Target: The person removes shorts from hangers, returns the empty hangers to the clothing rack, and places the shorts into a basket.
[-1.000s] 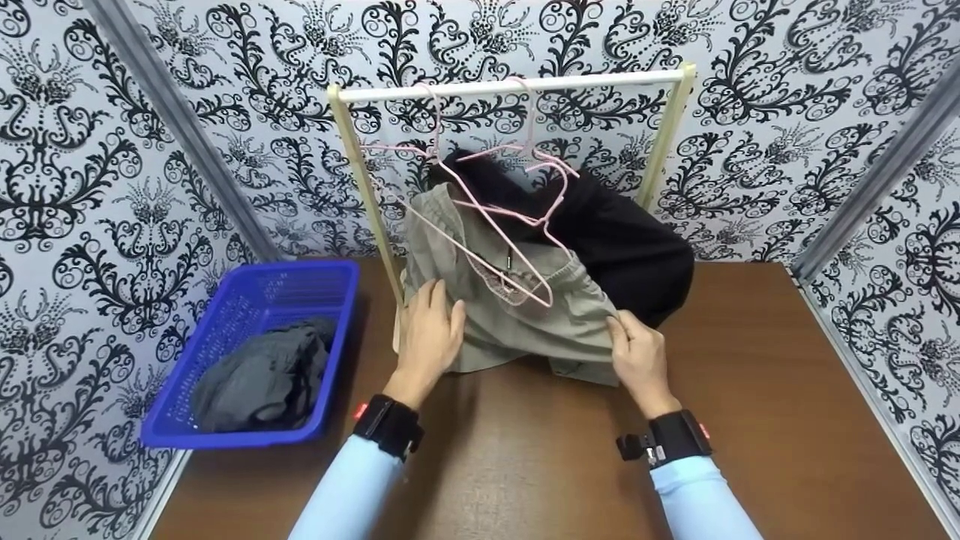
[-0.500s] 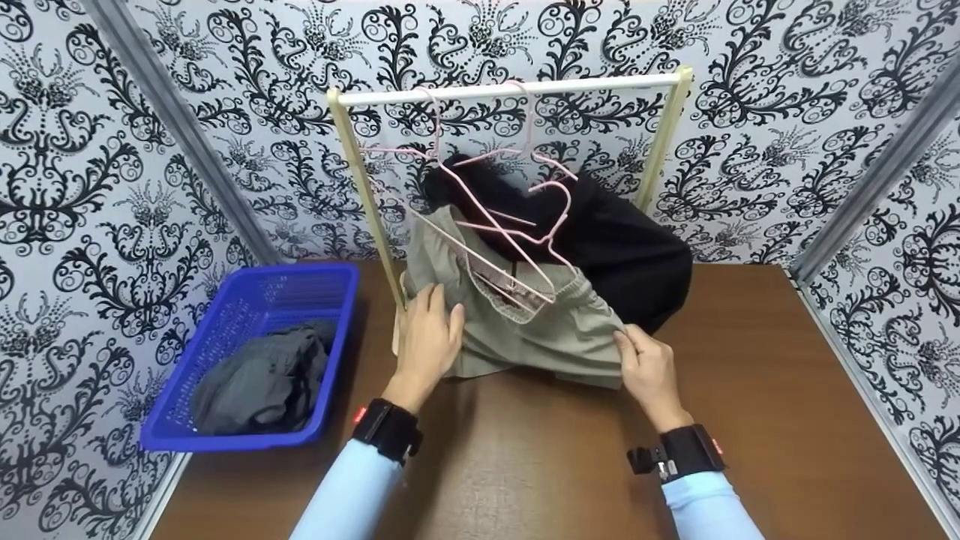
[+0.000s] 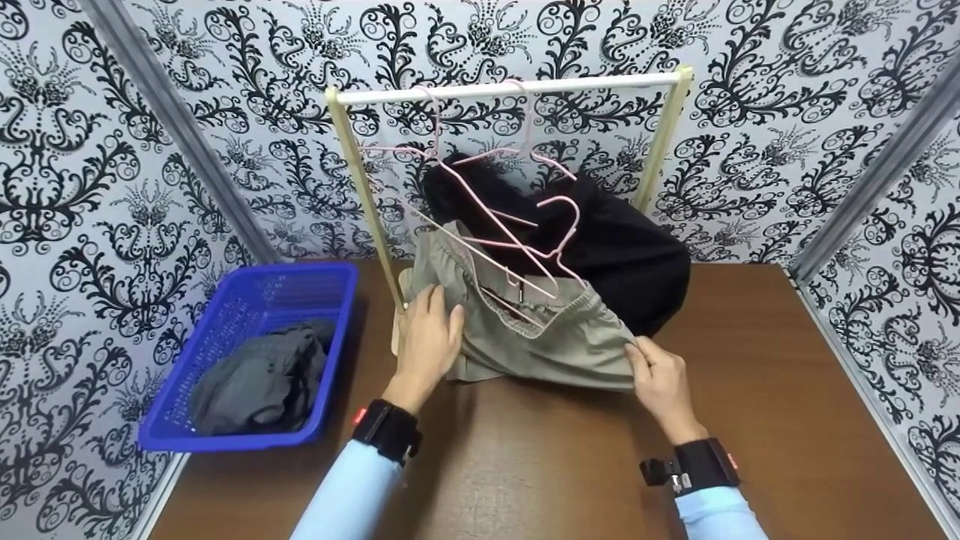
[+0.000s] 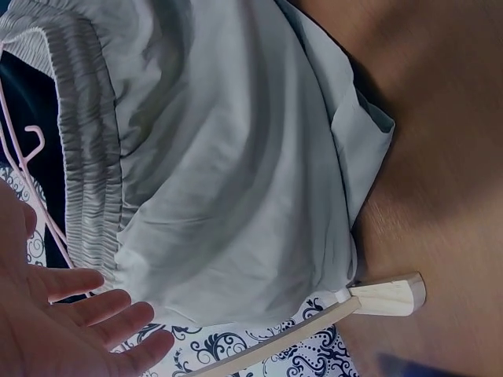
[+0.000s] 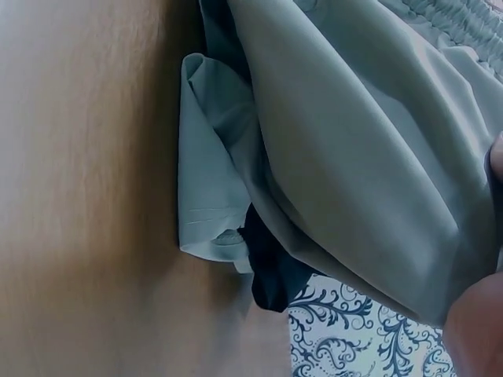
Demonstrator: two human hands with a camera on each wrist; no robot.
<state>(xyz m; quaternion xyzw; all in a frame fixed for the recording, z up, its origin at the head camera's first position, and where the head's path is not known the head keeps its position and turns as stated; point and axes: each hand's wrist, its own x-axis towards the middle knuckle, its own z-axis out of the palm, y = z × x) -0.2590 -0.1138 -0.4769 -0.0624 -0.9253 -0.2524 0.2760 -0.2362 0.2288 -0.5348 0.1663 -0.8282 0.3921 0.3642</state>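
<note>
Swirly wallpaper (image 3: 817, 90) behind, brown tabletop (image 3: 510, 472) below. Black garment (image 3: 637, 255) looks hung already; green-grey bottoms (image 3: 540, 356) sit under the rail (image 3: 592, 82), pink hanger (image 3: 577, 217) in the gathered elastic waist, not hooked up yet. Right hand (image 3: 661, 382) pinches the thin fabric; left hand (image 3: 426, 341) isn't gripping. Crumpled dark cloth (image 3: 259, 382) remains in the perforated basket (image 3: 225, 442).

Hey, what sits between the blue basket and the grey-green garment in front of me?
The head view shows a strip of brown tabletop beside the blue basket, then the rack's left post and wooden foot, near your left hand at the garment.
</note>
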